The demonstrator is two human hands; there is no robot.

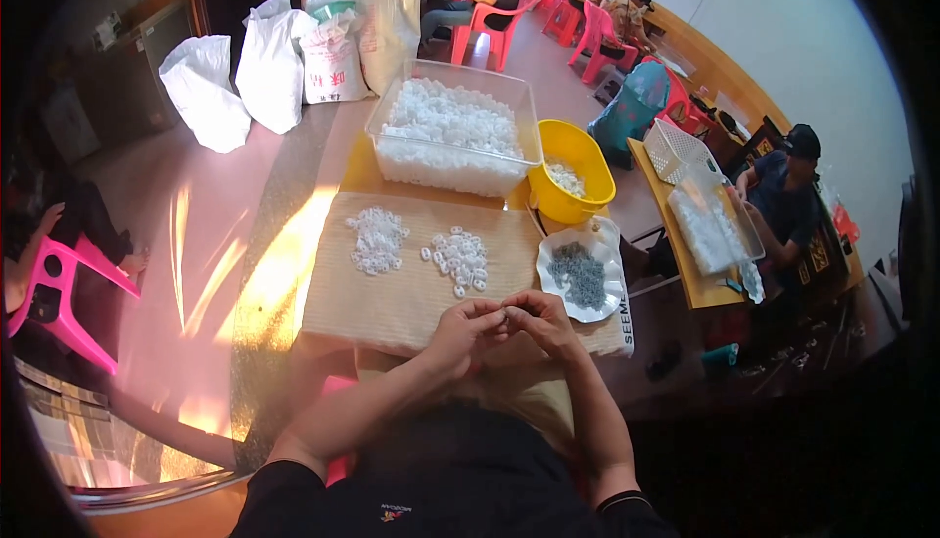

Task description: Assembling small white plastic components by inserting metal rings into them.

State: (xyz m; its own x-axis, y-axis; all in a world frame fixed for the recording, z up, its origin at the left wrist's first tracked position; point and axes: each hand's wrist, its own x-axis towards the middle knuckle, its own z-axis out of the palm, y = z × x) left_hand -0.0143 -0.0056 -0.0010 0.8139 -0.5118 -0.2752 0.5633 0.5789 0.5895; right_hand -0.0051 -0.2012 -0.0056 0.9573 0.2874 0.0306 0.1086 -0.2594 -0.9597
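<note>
My left hand [468, 330] and my right hand [545, 323] meet at the fingertips above the near edge of a tan ribbed cloth [343, 311]. Both pinch, and whatever sits between them is too small and covered to make out. Just beyond lie two loose heaps of small white plastic pieces: a left heap [377, 240] and a right heap [459, 258], whose oval pieces show holes. To the right of them, close to my right hand, a white plate with a wavy rim [611, 283] holds a mound of tiny grey parts [578, 276].
Behind the cloth stand a clear bin [530, 137] full of white pieces and a yellow tub [580, 210] partly filled with them. White sacks [270, 73] line the back left. At right, a person [783, 190] sits by another table [697, 281]. A pink stool [73, 288] is at left.
</note>
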